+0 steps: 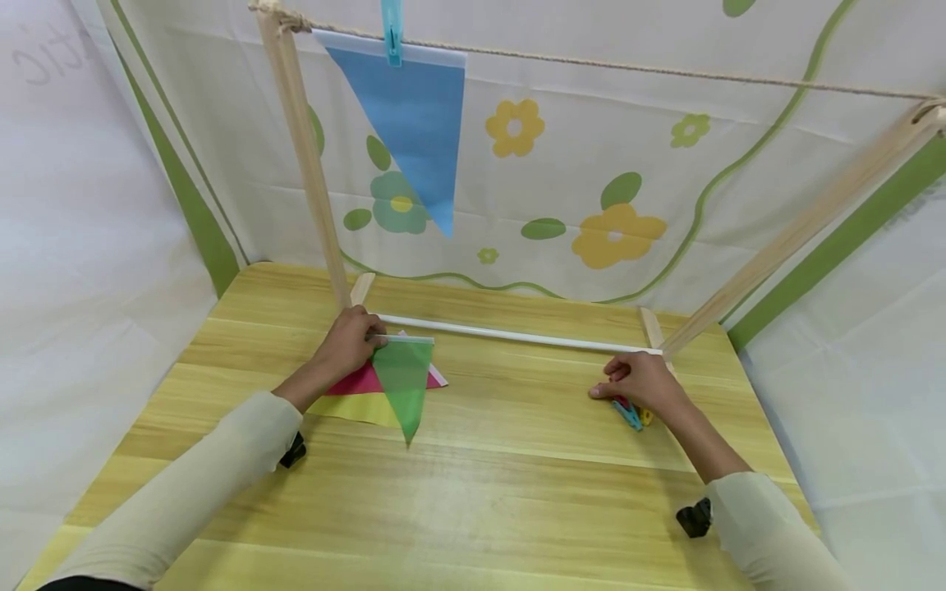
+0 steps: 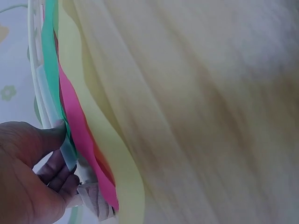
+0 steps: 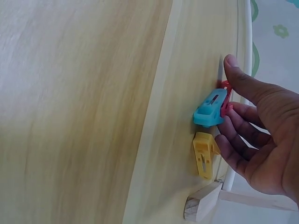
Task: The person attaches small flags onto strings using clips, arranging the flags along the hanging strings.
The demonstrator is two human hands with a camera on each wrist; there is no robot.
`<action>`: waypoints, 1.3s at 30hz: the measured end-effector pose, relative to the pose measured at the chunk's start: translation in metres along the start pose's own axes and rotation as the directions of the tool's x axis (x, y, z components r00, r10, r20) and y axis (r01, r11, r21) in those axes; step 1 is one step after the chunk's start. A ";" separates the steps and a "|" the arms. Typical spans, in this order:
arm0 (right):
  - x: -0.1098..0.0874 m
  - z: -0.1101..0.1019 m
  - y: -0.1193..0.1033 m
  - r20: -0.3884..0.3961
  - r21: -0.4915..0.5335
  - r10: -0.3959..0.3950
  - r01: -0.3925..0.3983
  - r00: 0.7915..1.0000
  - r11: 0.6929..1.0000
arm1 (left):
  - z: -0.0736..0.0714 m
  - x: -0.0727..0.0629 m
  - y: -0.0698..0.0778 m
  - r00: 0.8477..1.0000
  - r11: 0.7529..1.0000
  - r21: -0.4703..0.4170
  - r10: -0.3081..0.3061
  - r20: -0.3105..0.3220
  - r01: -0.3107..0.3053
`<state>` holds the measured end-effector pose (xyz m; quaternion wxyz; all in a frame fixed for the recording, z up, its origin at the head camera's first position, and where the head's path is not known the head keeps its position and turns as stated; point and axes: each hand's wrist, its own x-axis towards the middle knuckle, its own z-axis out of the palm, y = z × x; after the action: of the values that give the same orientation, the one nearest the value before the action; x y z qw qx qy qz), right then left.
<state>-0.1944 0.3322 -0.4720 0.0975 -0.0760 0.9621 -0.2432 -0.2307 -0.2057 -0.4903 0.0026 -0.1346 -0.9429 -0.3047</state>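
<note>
My left hand [image 1: 353, 338] pinches the white top edge of a green pennant [image 1: 403, 377] between thumb and fingers. The pennant hangs over a pink pennant [image 1: 362, 381] and a yellow pennant [image 1: 362, 407]. In the left wrist view the pink pennant [image 2: 77, 119] and yellow pennant [image 2: 100, 116] show edge-on beside that hand. My right hand [image 1: 645, 382] has its thumb and fingers around a red clothespin [image 3: 225, 99]. Right against this lies a blue clothespin [image 3: 210, 108], and a yellow clothespin [image 3: 203, 156] sits close to the curled lower fingers.
Two wooden posts [image 1: 306, 156] carry a twine line [image 1: 591, 61]. On the line hangs a blue pennant [image 1: 421, 107], clipped by a light blue clothespin [image 1: 392, 37]. A white rod [image 1: 510, 334] runs between the post feet along the back of the wooden table [image 1: 473, 509].
</note>
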 end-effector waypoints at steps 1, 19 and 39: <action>0.000 0.001 -0.001 0.001 -0.001 -0.001 0.001 1.000 1.000 | 0.000 0.000 -0.001 1.000 1.000 0.002 0.003 -0.003 -0.003; 0.004 -0.009 -0.012 0.032 -0.039 -0.058 0.059 0.998 0.997 | -0.012 0.006 0.002 0.999 0.996 -0.083 0.031 0.027 -0.028; 0.006 -0.023 -0.016 0.075 0.052 -0.104 0.101 0.992 0.994 | -0.022 0.009 0.011 0.990 0.985 -0.118 0.129 0.050 -0.123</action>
<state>-0.2036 0.3271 -0.4455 0.1238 -0.1323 0.9462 -0.2680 -0.2385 -0.2075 -0.4658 -0.0128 -0.2024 -0.9131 -0.3537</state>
